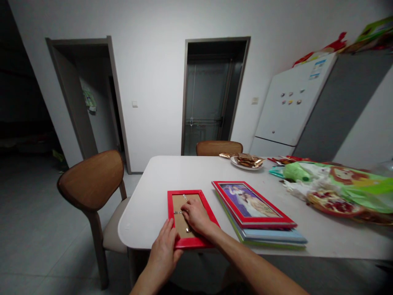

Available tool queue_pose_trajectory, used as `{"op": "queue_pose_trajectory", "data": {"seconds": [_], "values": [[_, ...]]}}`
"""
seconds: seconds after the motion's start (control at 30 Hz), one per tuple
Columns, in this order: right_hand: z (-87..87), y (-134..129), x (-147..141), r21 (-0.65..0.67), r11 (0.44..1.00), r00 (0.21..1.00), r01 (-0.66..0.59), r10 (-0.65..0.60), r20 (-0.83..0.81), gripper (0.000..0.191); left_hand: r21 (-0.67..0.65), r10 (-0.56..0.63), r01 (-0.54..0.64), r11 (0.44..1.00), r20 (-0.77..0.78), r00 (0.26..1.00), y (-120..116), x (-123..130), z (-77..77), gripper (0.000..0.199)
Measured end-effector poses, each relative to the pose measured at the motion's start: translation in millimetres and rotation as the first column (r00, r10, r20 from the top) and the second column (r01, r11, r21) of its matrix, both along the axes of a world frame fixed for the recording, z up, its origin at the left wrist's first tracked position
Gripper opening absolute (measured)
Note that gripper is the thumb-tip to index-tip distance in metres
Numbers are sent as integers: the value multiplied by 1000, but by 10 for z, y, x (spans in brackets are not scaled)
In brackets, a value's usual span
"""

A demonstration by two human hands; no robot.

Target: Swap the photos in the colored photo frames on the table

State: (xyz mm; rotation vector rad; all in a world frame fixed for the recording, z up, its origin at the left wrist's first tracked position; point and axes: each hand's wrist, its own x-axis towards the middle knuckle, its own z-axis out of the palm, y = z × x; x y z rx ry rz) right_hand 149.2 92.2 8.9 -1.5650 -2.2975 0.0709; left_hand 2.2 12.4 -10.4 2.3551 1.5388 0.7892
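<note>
A red picture frame [193,244] lies face down near the table's front edge, its brown backing board [179,225] uppermost. Small metal fittings show on the board, among them one at the top [184,197] and one at the bottom [188,230]. My left hand [164,246] grips the frame at its lower left corner, fingers along the left side. Over the middle of the board, my right hand [196,215] is closed with bent fingertips pressed together by the metal pieces; what they pinch is hidden. To the right, another red frame with a photo [248,200] tops a stack.
Blue and green frames [276,235] lie under that photo frame. Farther back on the white table [172,172] are a plate of wrapped packets [247,162], green plastic bags [346,180] and a cut pomegranate [333,203]. A wooden chair [92,180] stands left.
</note>
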Motion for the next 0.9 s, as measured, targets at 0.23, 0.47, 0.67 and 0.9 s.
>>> {"op": "queue_pose_trajectory", "data": {"seconds": [0.23, 0.47, 0.67, 0.9], "values": [[141, -164, -37, -83, 996, 999, -43, 43, -1, 28, -12, 5, -5, 1000, -54, 999, 5, 3, -5, 28], [151, -18, -92, -72, 997, 999, 41, -42, -21, 21, 1, 12, -12, 1000, -37, 999, 4, 5, 7, 30], [97, 9, -94, -77, 996, 999, 42, -42, -10, 24, -3, 4, -4, 1000, -41, 999, 2, -3, -11, 29], [48, 8, -96, -68, 998, 1000, 10, -12, -22, 27, -15, 17, -18, 1000, -47, 999, 5, -1, -17, 30]]}}
